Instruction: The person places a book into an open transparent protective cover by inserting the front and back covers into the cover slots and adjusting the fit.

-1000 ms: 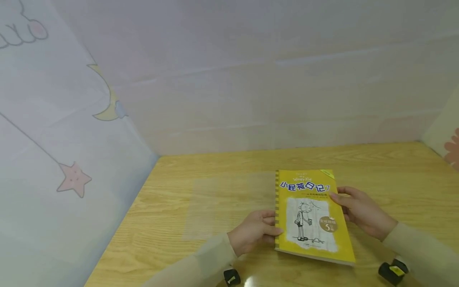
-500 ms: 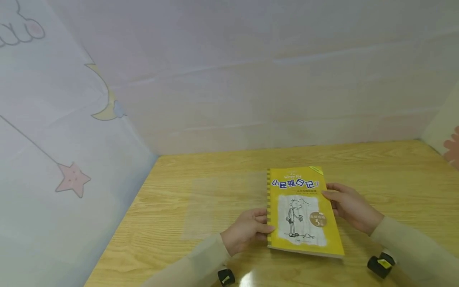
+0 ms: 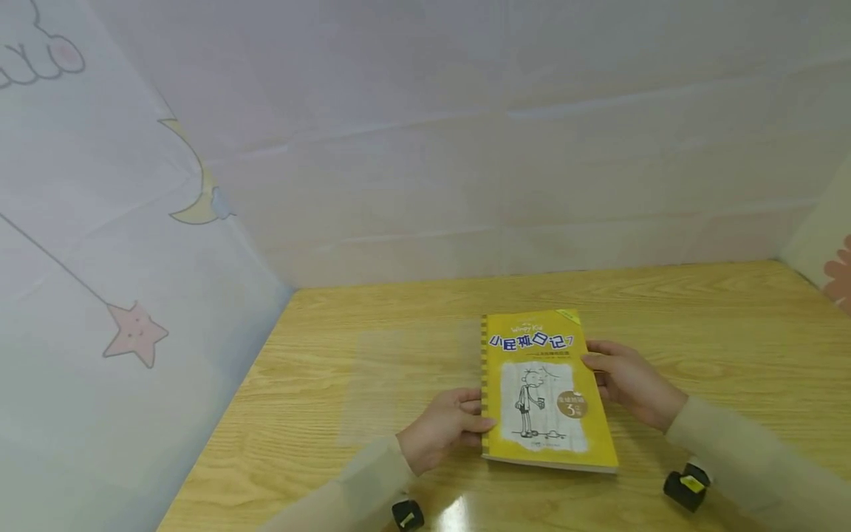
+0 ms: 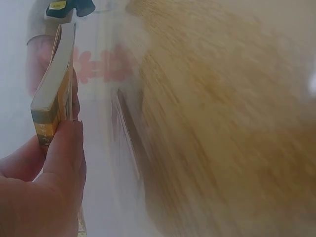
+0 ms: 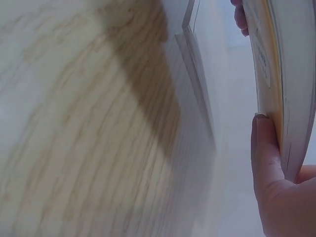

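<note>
A yellow paperback book [image 3: 545, 391] with a cartoon figure on its front is held face up between my two hands. My left hand [image 3: 444, 427] grips its striped spine edge, thumb on the front cover and fingers beneath. On the opposite long edge, my right hand [image 3: 631, 383] holds the page side, its thumb over the cover. In the left wrist view the book [image 4: 58, 74] appears edge-on, raised off the tabletop. A thin clear plastic sheet [image 3: 399, 384] lies flat on the table to the left of the book, partly hidden behind it.
The wood-grain table [image 3: 718, 332] meets a pale back wall [image 3: 499, 185]. On the left a wall panel [image 3: 80, 258] carries a star and moon drawing. Black camera mounts [image 3: 688, 486] sit at both wrists.
Both hands have carried the book leftward, toward the clear sheet, keeping the same hold on it. The sheet has stayed in place.
</note>
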The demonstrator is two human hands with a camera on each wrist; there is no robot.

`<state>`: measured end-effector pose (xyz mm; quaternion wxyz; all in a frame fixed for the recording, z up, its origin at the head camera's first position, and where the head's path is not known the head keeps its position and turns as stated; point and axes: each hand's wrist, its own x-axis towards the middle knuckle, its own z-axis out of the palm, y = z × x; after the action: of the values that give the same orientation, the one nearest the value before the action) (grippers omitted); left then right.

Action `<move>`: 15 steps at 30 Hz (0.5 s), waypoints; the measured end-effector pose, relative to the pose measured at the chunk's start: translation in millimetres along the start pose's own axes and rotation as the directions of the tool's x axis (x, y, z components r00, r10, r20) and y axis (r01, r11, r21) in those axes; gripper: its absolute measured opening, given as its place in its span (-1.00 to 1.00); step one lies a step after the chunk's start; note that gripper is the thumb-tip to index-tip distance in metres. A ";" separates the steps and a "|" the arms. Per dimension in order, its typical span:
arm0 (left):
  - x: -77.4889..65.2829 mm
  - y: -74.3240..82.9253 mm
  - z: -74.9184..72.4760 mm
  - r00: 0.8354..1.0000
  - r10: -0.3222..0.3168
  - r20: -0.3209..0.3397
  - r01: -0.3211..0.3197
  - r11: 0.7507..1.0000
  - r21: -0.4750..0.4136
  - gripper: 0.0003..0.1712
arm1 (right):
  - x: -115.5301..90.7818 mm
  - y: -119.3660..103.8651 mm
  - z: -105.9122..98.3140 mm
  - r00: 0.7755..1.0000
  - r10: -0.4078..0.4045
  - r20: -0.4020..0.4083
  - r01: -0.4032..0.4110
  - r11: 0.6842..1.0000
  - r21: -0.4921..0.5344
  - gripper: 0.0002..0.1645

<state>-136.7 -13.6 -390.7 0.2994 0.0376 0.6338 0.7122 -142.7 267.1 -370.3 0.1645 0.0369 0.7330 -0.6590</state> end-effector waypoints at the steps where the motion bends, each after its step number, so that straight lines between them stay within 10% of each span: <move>1: -0.2 0.0 -0.9 1.000 0.001 -0.005 -0.001 1.000 0.002 -0.46 | 0.9 -0.3 1.3 1.000 0.000 0.002 0.000 1.000 0.005 -0.27; 15: -1.3 1.3 -14.9 0.997 -0.006 -0.072 0.009 0.999 0.038 -0.43 | 12.5 1.2 16.2 0.999 0.038 -0.024 -0.036 0.997 0.063 -0.25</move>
<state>-142.7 -27.3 -392.0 0.2785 0.0152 0.6577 0.6997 -151.0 249.3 -376.3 0.1661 0.0641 0.7134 -0.6777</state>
